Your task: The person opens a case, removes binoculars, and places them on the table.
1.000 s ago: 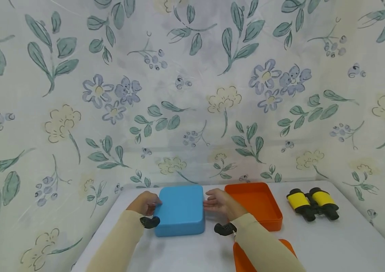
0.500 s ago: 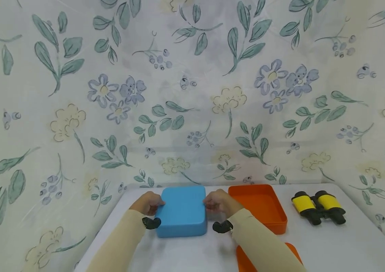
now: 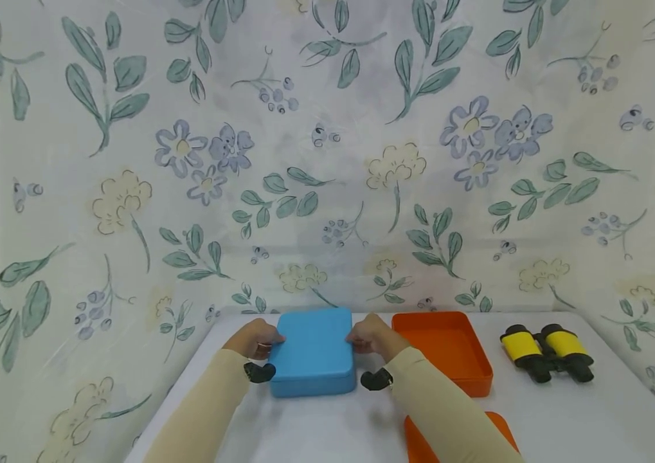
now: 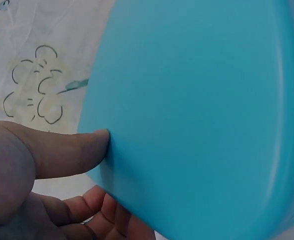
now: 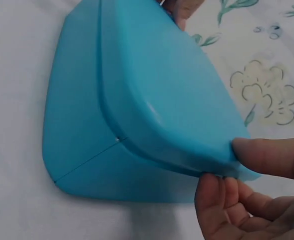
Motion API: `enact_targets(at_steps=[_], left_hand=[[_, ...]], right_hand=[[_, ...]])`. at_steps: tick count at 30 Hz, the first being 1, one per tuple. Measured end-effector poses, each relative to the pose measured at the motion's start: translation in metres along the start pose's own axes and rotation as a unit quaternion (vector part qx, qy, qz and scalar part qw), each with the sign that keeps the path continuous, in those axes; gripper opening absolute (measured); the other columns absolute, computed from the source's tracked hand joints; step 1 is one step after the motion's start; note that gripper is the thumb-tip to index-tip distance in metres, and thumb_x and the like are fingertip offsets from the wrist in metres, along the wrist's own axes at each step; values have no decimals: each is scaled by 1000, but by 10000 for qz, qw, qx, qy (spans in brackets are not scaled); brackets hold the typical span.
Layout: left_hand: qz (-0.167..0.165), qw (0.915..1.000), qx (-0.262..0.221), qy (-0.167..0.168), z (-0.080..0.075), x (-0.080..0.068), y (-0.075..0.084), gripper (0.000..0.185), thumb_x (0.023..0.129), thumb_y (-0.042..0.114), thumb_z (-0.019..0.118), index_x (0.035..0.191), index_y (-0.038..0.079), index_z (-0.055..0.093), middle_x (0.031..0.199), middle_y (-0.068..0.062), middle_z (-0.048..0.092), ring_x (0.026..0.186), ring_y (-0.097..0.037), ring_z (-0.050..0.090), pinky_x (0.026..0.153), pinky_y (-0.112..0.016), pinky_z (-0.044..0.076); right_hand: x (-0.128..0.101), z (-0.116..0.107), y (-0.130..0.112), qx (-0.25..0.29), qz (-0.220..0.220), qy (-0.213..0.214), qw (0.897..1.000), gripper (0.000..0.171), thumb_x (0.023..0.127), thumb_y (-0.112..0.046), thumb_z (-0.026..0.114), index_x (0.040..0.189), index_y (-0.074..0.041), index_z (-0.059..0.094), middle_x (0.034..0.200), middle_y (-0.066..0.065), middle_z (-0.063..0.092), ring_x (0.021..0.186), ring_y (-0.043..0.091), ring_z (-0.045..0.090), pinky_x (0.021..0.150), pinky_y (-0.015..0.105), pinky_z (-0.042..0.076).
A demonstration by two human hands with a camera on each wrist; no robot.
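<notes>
A blue square box with a fitted lid (image 3: 311,347) sits between both hands in the head view. The left hand (image 3: 255,338) pinches the lid's left edge, its thumb (image 4: 89,150) on the top and curled fingers (image 4: 99,212) beneath the edge. On the opposite side, the right hand (image 3: 371,337) grips the lid in the same way. In the right wrist view, its thumb (image 5: 266,155) lies on the lid, with fingertips under the rim. The box body (image 5: 77,110) shows below the lid's rim there, resting on the white surface.
An open orange box (image 3: 480,384) stands just right of the right hand. A flat orange piece (image 3: 420,444) lies nearer, partly hidden by the right sleeve. Yellow and black binoculars (image 3: 547,352) lie at the far right. A floral cloth (image 3: 327,193) hangs behind the white table (image 3: 304,431).
The right hand has closed in from beside the box; its loosely spread fingers now grip the lid's right edge. The left hand keeps its hold. The view has shifted slightly.
</notes>
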State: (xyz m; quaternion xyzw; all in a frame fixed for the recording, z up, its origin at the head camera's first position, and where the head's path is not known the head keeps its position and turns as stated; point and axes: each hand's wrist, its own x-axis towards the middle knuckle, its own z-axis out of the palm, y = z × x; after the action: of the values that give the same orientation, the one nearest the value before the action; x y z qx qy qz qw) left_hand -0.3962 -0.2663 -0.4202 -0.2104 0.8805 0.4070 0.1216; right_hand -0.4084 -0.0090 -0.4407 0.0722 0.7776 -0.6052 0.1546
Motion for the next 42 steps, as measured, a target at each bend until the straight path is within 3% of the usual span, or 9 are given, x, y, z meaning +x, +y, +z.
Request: enact_targets(at_steps=[7,13,22,31,42], left_hand=[[50,9997,-197,156,-3,12,3,43,90,8,68,121,-12,47,99,-21,58,88,-32,61,69,-37,55],[33,9993,-261,259,-1,13,3,39,90,9,69,118,-11,52,101,-21,61,88,-31,62,69,-37,55],[290,9980,-550,135,-6,-17,-2,32,94,9,63,118,-11,53,104,-21,59,94,-33,61,71,-37,55],[793,9905,-1058,-389,-15,-45,-29,33,95,9,58,120,-12,53,102,-19,62,92,-32,62,69,-37,55],[936,9854,-1275,-633,-17,-82,-58,31,96,10,60,117,-11,53,99,-16,62,88,-28,63,72,-39,55]], right_hand=[[1,1,3,348,-13,-81,9994,30,86,4,68,113,10,57,93,16,61,77,23,62,69,31,58],[1,1,10,536,16,-84,9985,31,88,5,66,117,11,56,97,16,61,79,25,62,71,33,58],[-18,-8,19,820,-328,-809,9928,49,85,7,67,130,15,48,105,18,59,85,26,61,75,35,57],[-41,-12,35,999,-589,-1110,9870,32,99,-7,55,125,12,51,104,20,60,86,28,63,76,38,57],[-76,-12,52,1105,-707,-1481,9802,30,101,-11,54,124,7,52,102,18,60,85,27,64,77,39,57]])
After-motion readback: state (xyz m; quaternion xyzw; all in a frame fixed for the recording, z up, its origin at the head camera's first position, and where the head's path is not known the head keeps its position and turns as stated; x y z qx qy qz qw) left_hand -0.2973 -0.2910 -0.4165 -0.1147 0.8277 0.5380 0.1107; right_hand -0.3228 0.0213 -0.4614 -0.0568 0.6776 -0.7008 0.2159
